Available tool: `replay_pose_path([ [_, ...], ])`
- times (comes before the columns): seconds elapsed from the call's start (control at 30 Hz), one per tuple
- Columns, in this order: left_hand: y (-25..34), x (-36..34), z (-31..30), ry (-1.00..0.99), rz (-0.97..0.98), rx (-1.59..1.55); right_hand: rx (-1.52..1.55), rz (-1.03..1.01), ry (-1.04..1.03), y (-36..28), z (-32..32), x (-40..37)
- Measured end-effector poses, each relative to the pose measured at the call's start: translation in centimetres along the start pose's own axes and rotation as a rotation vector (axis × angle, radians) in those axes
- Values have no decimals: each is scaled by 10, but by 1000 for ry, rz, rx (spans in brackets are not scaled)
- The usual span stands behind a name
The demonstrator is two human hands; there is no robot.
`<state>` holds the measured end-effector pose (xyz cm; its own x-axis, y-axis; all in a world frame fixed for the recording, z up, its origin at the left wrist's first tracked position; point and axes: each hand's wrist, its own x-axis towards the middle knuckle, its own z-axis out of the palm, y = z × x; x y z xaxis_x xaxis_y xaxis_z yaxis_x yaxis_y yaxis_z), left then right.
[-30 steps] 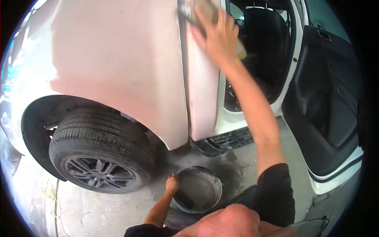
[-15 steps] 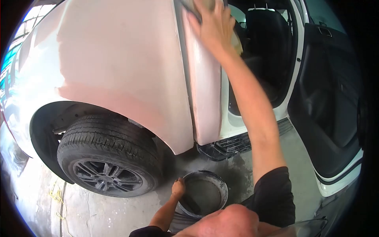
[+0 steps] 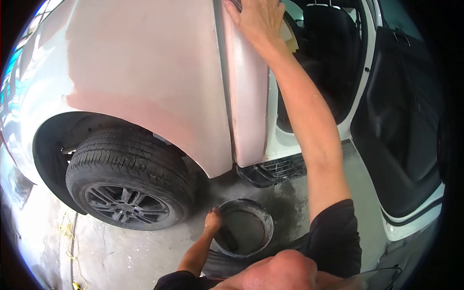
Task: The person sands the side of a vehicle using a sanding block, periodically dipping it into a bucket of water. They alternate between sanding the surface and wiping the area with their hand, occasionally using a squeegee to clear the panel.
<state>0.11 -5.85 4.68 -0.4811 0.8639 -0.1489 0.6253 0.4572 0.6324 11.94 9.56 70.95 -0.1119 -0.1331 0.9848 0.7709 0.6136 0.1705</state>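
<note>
Up at the top edge of the view, my right hand (image 3: pixel 261 21) is pressed over the narrow pinkish body panel (image 3: pixel 249 96) beside the open doorway. Its fingers curve over a dark flat pad (image 3: pixel 237 4), which is mostly hidden by the hand and cut off by the frame. Low down, my left hand (image 3: pixel 212 221) is closed at the left rim of a round bucket (image 3: pixel 268 220) standing on the floor. Greyish water seems to lie in the bucket, along with a dark oblong shape (image 3: pixel 227 237) near the left hand.
The wide rear panel (image 3: pixel 145 63) carries dull pinkish patches over white paint. Below it is a wheel (image 3: pixel 130 188). A black side step (image 3: pixel 275 171) juts out by the bucket. The open door (image 3: pixel 401 130) stands at right. Yellow cord (image 3: pixel 67 232) lies on the concrete.
The whole view has shifted slightly, with the car and bucket sitting a little higher and further left. My right hand stays on the upper panel, and my left hand stays at the bucket rim.
</note>
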Motion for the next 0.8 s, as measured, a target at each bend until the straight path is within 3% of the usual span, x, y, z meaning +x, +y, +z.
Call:
replay_pose_path([
  [0.07,1,2,0,-8,13,-4,12,35,30,-9,-3,-19],
  [0.17,-7,-1,-4,-40,56,4,-21,-20,-33,-12,0,-166],
  [0.27,-4,1,2,20,29,-46,-46,-80,-94,-3,-4,-203],
  [0.33,-11,7,6,22,50,-22,-141,-130,-92,2,-6,-130],
  [0.4,-11,5,10,8,51,-12,-81,-98,45,13,3,-38],
  [0.47,1,-2,-6,-7,39,-13,2,145,-36,-8,-14,22],
  [0.57,-8,4,6,37,88,0,-30,-10,48,-1,4,-52],
  [0.7,-7,1,3,40,81,-38,-8,-170,-74,4,-5,-257],
  [0.8,-13,9,10,48,99,-46,-132,-242,-133,7,-15,-188],
])
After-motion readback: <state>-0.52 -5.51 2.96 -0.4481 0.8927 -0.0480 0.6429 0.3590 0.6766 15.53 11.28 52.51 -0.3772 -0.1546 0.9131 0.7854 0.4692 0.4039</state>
